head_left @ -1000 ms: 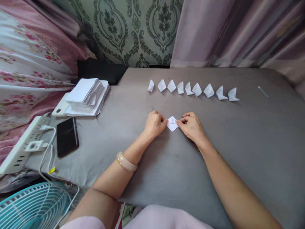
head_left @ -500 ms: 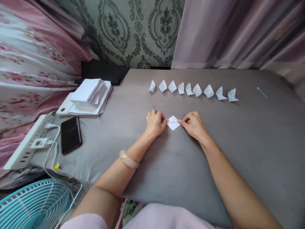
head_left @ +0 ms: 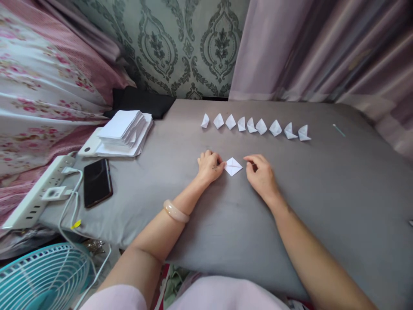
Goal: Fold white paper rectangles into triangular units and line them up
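Note:
A small white folded paper (head_left: 233,166) lies diamond-shaped on the grey cloth, creases crossing its middle. At its left corner, my left hand (head_left: 209,166) holds it with thumb and finger, the other fingers curled. Just right of the paper, my right hand (head_left: 260,175) hovers apart from it, holding nothing, with its fingers bent and a gap by the thumb. Beyond both hands, several folded paper boats (head_left: 275,128) stand in a row.
A stack of white paper sheets (head_left: 121,129) sits at the back left, with a phone (head_left: 97,183) and a power strip (head_left: 38,193) nearer. A blue fan (head_left: 45,275) stands below the left edge. A cotton swab (head_left: 338,130) lies at the right.
My right hand has let go of the paper's right corner and moved slightly right. My left hand stays at the left corner. The view has shifted a little.

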`<state>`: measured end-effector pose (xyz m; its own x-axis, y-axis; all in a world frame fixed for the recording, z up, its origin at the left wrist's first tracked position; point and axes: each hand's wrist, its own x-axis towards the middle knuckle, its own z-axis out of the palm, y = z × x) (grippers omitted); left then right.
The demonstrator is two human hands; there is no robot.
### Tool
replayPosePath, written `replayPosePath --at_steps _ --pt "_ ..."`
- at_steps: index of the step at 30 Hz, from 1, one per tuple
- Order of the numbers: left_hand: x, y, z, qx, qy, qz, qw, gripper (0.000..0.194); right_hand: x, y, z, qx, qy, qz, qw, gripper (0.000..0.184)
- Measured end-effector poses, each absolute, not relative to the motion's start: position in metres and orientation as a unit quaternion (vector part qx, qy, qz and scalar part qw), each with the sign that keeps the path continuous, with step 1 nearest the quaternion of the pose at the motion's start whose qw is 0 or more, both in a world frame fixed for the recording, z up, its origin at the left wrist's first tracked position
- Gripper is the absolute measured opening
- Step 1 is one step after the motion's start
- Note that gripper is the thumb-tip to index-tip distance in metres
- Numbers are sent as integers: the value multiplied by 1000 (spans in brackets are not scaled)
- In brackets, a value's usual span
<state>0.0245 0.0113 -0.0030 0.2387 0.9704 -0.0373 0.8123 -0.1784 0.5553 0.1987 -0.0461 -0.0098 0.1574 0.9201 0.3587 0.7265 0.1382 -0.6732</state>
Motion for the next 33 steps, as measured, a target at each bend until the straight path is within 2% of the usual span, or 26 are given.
replayPosePath --at_steps 6,11,33 --pt "25 11 -4 747 600 167 233 17 168 -64 -2 -604 -769 41 204 37" --pt "24 11 -5 740 606 175 234 18 167 -67 -2 -614 -780 -3 123 41" --pt "15 15 0 728 611 158 267 15 166 -65 4 -622 -774 -8 113 37"
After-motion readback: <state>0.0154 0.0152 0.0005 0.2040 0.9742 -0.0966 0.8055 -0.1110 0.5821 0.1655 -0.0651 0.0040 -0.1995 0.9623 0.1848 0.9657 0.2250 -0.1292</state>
